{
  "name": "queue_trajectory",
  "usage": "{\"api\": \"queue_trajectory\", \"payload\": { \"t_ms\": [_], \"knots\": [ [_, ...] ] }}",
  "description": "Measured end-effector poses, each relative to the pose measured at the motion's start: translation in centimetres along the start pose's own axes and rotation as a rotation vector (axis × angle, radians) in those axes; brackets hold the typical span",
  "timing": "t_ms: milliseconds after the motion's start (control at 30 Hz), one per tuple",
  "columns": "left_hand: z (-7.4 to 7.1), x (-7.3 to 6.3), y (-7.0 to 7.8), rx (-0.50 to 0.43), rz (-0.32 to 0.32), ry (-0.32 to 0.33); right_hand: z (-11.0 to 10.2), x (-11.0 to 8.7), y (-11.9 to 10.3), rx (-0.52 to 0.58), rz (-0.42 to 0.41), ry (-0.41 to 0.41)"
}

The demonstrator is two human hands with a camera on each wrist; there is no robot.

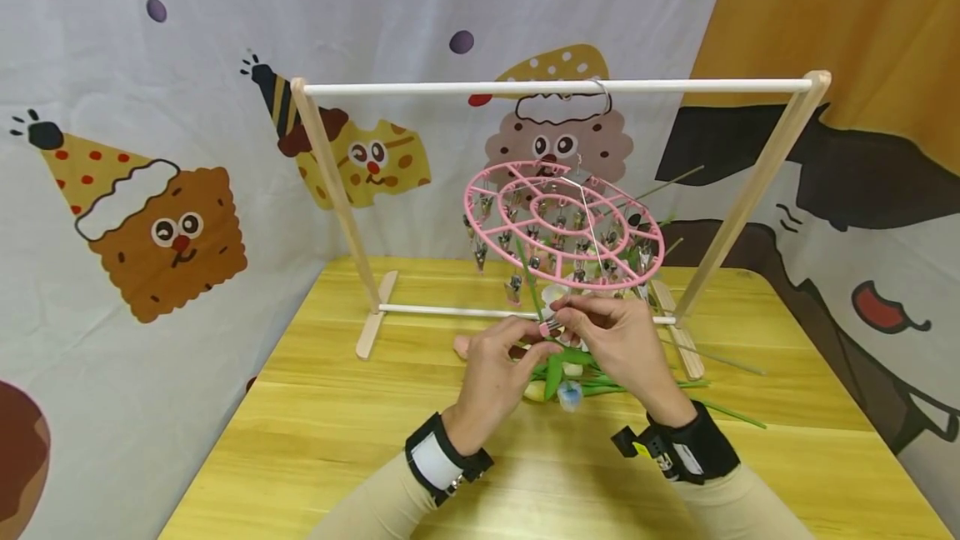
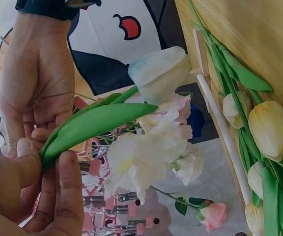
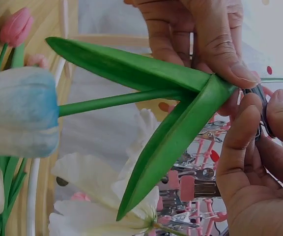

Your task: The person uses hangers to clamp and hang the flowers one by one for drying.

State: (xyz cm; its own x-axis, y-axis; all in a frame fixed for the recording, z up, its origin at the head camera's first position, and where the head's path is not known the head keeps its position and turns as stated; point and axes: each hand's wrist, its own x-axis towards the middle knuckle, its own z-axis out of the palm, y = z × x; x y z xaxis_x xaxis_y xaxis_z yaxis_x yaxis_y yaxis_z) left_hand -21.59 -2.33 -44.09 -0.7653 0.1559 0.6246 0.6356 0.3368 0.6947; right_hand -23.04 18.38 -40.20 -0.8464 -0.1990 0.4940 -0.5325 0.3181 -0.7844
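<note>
My left hand (image 1: pixel 495 365) pinches the green stem and leaf base of an artificial tulip (image 3: pixel 21 112), white with a light blue tint. The tulip hangs head down, its leaves (image 3: pixel 181 152) spread below my fingers. Close beside it, my right hand (image 1: pixel 626 344) pinches a small metal clip (image 3: pixel 260 105) with pink tips right at the stem. Just above both hands hangs a round pink clip hanger (image 1: pixel 600 284) with several metal clips on it. White flowers (image 2: pixel 131 157) and a pink rose (image 2: pixel 212 215) hang below the hanger.
The hanger hooks onto the white bar (image 1: pixel 450 89) of a wooden stand (image 1: pixel 753 194). More artificial tulips (image 2: pixel 270 129), yellow, white and pink, lie on the wooden table (image 1: pixel 337 432) beneath my hands. A white lower rod (image 1: pixel 442 311) joins the stand's feet.
</note>
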Motion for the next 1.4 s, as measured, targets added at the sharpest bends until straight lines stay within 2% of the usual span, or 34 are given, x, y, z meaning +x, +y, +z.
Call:
{"api": "queue_trajectory", "payload": {
  "t_ms": [367,567,867,1033,1100,1200,1300,1400],
  "knots": [
    [-0.4,-0.5,-0.8,0.001,-0.014,-0.069,-0.3,-0.8,0.5,0.017,-0.017,-0.028],
    [-0.8,-1.0,-1.3,0.054,-0.039,-0.102,-0.6,-1.8,1.0,-0.078,0.002,-0.004],
    [-1.6,-1.5,-2.4,0.06,-0.073,-0.172,-1.5,-3.7,1.4,-0.209,-0.13,0.119],
    [-2.3,-1.8,-3.1,0.117,-0.069,-0.194,-2.2,-4.9,2.1,-0.249,-0.187,0.133],
    [-2.5,-2.0,-3.4,0.144,-0.062,-0.198,-2.6,-5.4,2.6,-0.28,-0.194,0.107],
    [-2.9,-2.4,-3.9,0.161,-0.067,-0.21,-3.4,-6.1,3.5,-0.336,-0.166,0.02],
    [-3.3,-3.1,-4.4,0.175,-0.094,-0.237,-4.4,-6.7,4.5,-0.377,-0.094,-0.1],
    [-3.7,-3.7,-4.7,0.205,-0.112,-0.261,-5.3,-7.1,5.7,-0.425,0.017,-0.202]
  ]
}}
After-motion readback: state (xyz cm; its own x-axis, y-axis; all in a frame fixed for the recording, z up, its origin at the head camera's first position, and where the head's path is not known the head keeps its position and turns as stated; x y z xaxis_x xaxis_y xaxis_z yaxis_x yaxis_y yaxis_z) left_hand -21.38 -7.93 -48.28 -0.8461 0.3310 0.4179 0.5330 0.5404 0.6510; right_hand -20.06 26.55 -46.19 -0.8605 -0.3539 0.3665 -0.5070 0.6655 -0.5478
